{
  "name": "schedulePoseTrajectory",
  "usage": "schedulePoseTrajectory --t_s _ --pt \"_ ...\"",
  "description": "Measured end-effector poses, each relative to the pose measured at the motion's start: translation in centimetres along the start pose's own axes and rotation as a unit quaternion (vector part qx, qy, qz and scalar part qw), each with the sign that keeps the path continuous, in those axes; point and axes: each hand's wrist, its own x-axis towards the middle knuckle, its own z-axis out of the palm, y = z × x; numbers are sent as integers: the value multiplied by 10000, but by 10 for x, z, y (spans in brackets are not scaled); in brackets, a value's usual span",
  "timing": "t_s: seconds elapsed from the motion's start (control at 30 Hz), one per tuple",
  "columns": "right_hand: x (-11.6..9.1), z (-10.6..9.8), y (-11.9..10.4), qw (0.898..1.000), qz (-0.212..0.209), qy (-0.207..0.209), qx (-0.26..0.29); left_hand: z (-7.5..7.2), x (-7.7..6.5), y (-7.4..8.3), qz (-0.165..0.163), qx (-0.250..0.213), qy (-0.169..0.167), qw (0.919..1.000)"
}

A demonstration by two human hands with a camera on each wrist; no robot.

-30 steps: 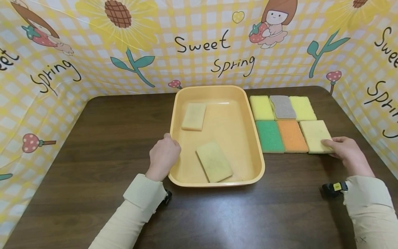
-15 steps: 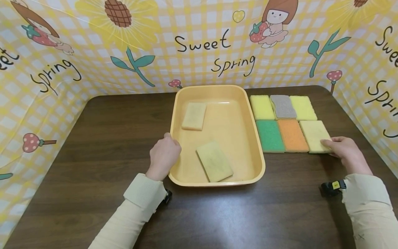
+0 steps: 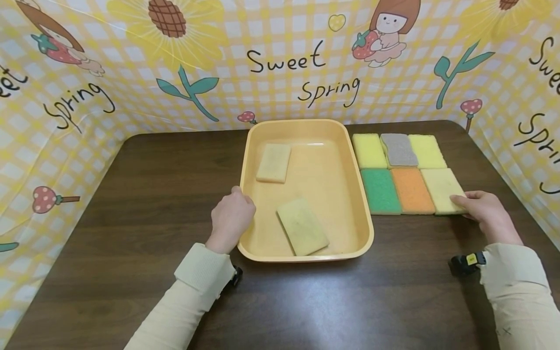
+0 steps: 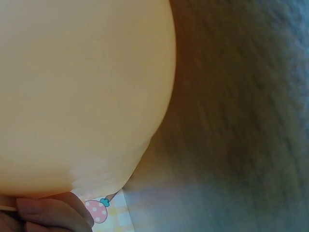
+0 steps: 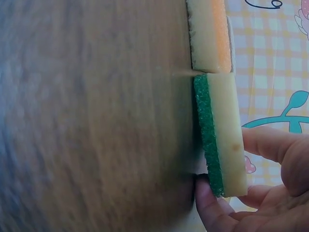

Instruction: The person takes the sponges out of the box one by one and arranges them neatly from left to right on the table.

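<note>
My left hand (image 3: 231,214) grips the left rim of a pale orange plastic tray (image 3: 366,228); in the left wrist view its curled fingers (image 4: 58,212) are at the rim below the tray's outer wall. Inside the tray lie two pale yellow sponges, one upper left (image 3: 273,164) and one turned askew near the front (image 3: 302,227). At the far right my right hand (image 3: 487,214) pinches the outer corner of a pale yellow sponge (image 3: 443,189). The right wrist view shows this sponge's green scouring layer (image 5: 208,135) facing down, with a fingertip under it.
Beside the tray, sponges lie in two rows: yellow (image 3: 369,150), grey (image 3: 400,149) and yellow (image 3: 426,151) behind, green (image 3: 380,192) and orange (image 3: 412,191) in front. A patterned cloth (image 3: 280,73) stands behind and around the dark wooden table (image 3: 144,218).
My right hand has shifted slightly left, bringing the held sponge's outer edge a little closer in and more in line with the orange one. My left hand stays on the tray rim.
</note>
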Motion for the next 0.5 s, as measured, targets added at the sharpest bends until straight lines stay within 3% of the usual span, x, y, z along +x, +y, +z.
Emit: schedulePoseTrajectory --t_s 0.5 --pt "-3 1 1 9993 234 -269 103 -1 -2 1 -9 30 2 10000"
